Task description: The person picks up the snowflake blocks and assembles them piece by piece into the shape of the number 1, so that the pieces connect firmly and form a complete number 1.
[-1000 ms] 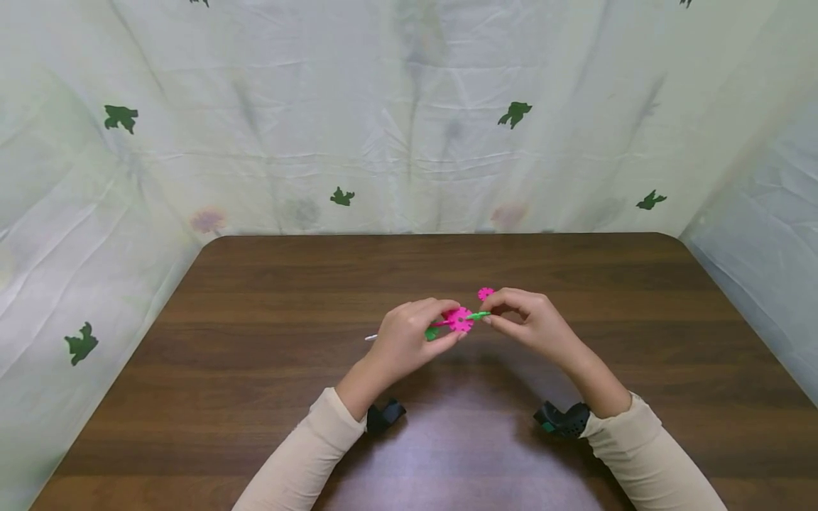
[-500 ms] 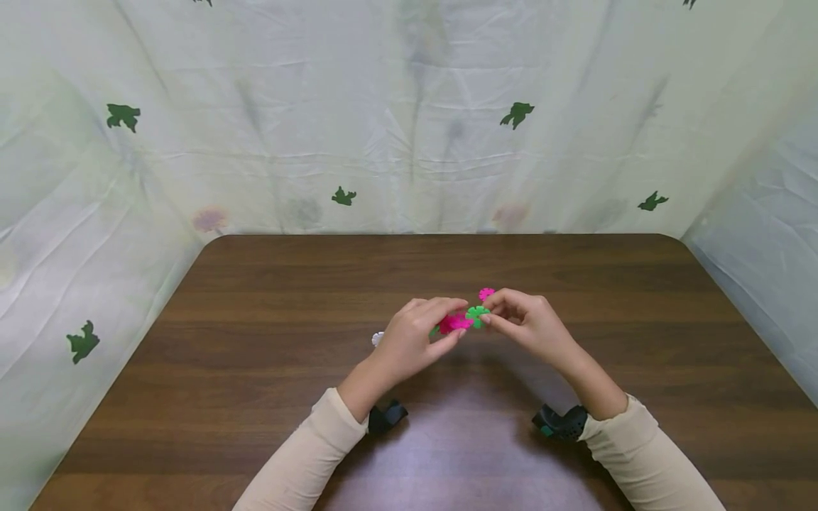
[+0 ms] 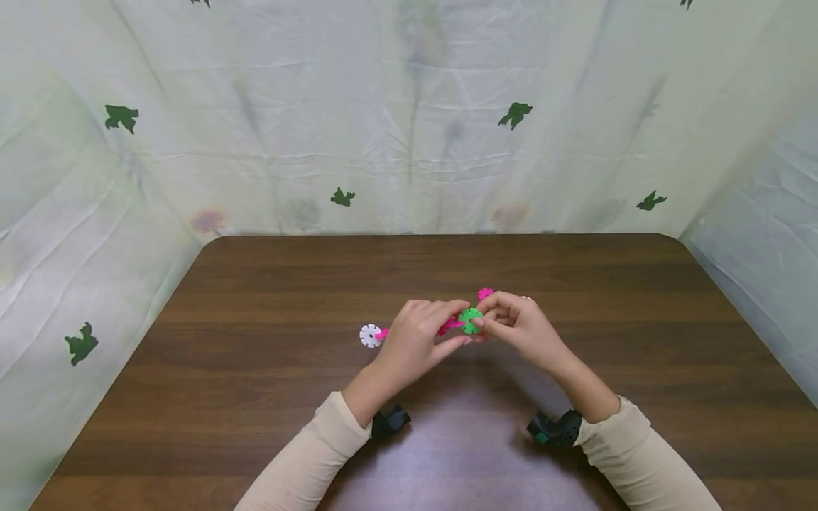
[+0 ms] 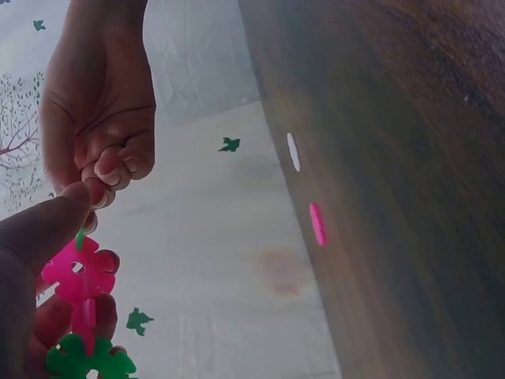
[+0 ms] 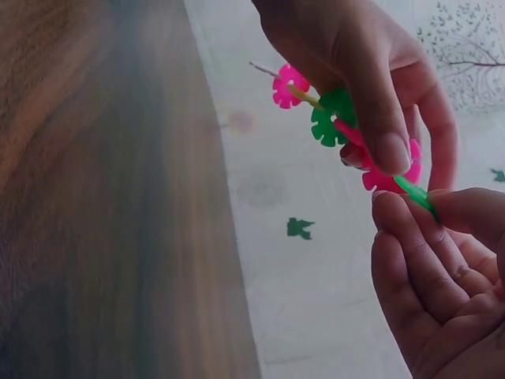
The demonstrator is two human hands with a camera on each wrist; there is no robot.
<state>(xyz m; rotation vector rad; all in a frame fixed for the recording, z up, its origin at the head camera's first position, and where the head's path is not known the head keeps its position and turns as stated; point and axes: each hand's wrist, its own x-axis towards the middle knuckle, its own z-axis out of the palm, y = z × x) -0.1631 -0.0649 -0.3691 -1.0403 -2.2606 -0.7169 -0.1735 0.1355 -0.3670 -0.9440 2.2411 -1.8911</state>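
My left hand (image 3: pixel 418 330) holds a chain of notched plastic discs joined edge to edge. A white disc (image 3: pixel 370 336) sticks out at the chain's left end, beyond the hand. In the right wrist view, a pink disc (image 5: pixel 289 85), a yellow disc (image 5: pixel 304 97), a green disc (image 5: pixel 332 118) and more pink ones follow along it. My right hand (image 3: pixel 520 323) pinches the green disc (image 3: pixel 471 321) at the chain's right end between thumb and fingers. That disc meets a pink disc (image 4: pixel 76 268) beside the left fingertips. The left hand hides the chain's middle in the head view.
Both hands are above the brown wooden table (image 3: pixel 287 284). A loose pink disc (image 4: pixel 317 223) and a loose white disc (image 4: pixel 293 151) lie on it behind the right hand. A pale curtain (image 3: pixel 409 142) with green leaf shapes hangs behind the table.
The chain has turned, so the white end disc and the green disc now face the head camera. My right hand has shifted slightly left, and the loose white disc shows behind it.
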